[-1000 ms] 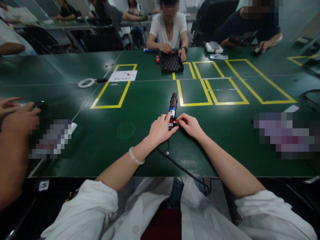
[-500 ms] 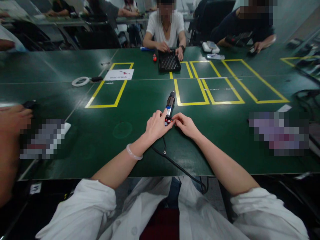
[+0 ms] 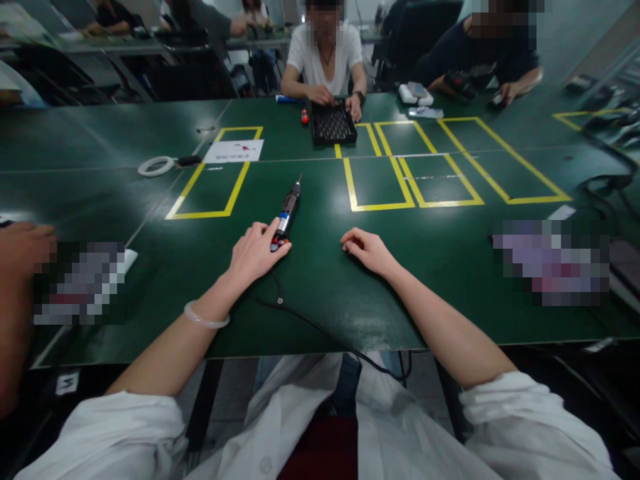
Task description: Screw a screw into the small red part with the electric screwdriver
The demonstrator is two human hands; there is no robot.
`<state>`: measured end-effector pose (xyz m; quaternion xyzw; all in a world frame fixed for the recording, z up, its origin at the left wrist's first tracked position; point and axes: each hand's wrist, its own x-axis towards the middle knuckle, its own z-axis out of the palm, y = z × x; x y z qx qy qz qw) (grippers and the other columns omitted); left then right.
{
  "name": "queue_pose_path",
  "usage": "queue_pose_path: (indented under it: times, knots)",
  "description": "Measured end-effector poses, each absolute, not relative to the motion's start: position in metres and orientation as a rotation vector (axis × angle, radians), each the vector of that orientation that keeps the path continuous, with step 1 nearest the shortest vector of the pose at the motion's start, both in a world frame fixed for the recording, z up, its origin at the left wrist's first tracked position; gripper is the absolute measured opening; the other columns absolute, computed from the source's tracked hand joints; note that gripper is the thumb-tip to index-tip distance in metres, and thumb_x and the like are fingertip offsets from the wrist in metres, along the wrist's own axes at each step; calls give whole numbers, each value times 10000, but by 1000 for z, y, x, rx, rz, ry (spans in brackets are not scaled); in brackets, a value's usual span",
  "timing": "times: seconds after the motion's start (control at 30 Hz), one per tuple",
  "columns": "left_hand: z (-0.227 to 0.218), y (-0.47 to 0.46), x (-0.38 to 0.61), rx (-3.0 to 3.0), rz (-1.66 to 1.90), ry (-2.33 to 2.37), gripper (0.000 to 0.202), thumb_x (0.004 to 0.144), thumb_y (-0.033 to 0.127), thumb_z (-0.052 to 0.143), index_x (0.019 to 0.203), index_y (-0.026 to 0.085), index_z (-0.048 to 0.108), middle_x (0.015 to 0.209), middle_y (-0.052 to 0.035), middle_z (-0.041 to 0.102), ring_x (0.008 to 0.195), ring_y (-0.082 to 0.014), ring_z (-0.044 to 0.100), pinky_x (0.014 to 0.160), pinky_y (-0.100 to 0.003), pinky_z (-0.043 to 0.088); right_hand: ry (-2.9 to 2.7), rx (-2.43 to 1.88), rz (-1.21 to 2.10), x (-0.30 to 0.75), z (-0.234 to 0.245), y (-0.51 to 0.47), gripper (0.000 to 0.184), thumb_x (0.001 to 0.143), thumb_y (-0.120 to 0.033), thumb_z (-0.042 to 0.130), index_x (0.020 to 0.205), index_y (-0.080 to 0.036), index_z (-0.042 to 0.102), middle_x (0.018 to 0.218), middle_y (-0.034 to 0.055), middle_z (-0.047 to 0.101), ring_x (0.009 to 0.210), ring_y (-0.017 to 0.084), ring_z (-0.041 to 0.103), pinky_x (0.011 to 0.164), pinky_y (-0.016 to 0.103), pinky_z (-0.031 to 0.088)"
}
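A corded electric screwdriver [image 3: 287, 210], dark with a blue and silver band, lies slantwise at the table's middle, its bit pointing away from me. My left hand [image 3: 257, 250] is closed round its rear part, which has red bits near the thumb; the palm hides some of the tool. From its back end a black cable [image 3: 320, 325] with a small metal ring terminal [image 3: 280, 301] trails over the near edge. To the right, apart from the tool, my right hand [image 3: 367, 248] hovers at or rests on the table, fingers loosely curled with a gap, nothing visible in them.
Yellow tape outlines [image 3: 380, 208] mark the green table [image 3: 310, 280]. A white card [image 3: 234, 151] and a coiled white cable [image 3: 156, 166] lie at the left. Across, a person handles a black tray [image 3: 334, 140]. Blurred-out items [image 3: 555, 263] lie right; another person's hand [image 3: 30, 247] is left.
The screwdriver has moved left with my left hand, its cable following. My right hand has parted from it and stays about where it was.
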<state>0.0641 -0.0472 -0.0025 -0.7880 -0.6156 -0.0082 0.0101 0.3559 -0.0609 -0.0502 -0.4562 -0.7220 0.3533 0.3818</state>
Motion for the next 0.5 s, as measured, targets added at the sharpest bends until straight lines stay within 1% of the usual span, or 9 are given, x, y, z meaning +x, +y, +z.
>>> queue_pose_path:
  times: [0.2,0.3,0.4,0.5]
  knots:
    - [3,-22,-8,-2233,104,-2127,726,942,645,303,1517,205,351,1304,-189,483,1129,-370,511,896,-450,435,-1872,-1175,884,355,-50,-62,134,878,-221,525,942,-185,636,802,24,703,685,149,609,681,274,452]
    - [6,-9,-40,-2118,196,-2171,706,964,635,271,1504,182,332,1322,-187,482,1131,-346,492,900,-432,415,-1885,-1176,867,355,-50,-61,138,884,-225,520,962,-190,630,798,20,702,686,150,608,684,274,450]
    - [9,7,-67,-2013,295,-2208,693,978,640,210,1469,166,331,1350,-158,473,1134,-302,466,912,-395,394,-1888,-1176,860,355,-50,-61,142,887,-231,520,977,-195,624,797,16,703,688,150,610,685,273,450]
    - [12,24,-88,-1918,394,-2268,711,978,652,181,1462,150,321,1378,-145,460,1134,-285,447,929,-385,370,-1892,-1171,863,355,-51,-61,143,890,-235,519,979,-195,623,799,18,702,687,151,609,681,272,448]
